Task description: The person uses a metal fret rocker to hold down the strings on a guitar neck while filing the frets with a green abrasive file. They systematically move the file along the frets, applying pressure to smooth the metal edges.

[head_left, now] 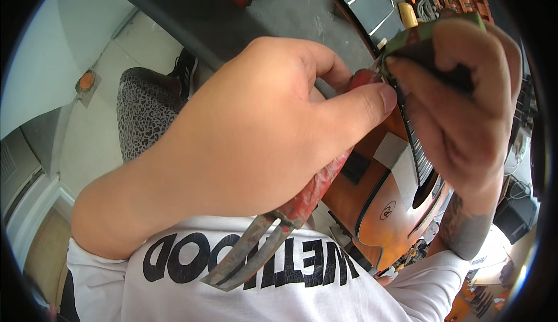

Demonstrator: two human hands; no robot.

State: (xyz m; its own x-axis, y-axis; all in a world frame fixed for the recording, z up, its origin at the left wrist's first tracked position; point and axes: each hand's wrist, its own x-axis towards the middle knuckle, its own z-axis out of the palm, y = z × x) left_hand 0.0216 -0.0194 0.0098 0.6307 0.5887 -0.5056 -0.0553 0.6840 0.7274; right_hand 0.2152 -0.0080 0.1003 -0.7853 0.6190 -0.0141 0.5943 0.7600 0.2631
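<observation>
My left hand [273, 118] is closed around a tool with a worn red grip [311, 197]. Two bare metal bars of it stick out below my palm, while its far end lies between thumb and fingers, partly hidden. Close by on the right, my right hand [459, 101] has its fingers curled around a green block-like thing [418, 36], mostly covered by them. Both hands meet over the dark fretboard [372, 8] of a guitar, its metal frets showing. The sunburst guitar body [360, 206] lies below and behind my hands.
A white sheet [401, 159] covers part of the guitar top beside the soundhole. Beyond the neck are a yellow handle [408, 15], an orange-red tool case [465, 2] and coiled cable. A dark grey bench surface [296, 20] lies at the far side; pale floor tiles [93, 124] show left.
</observation>
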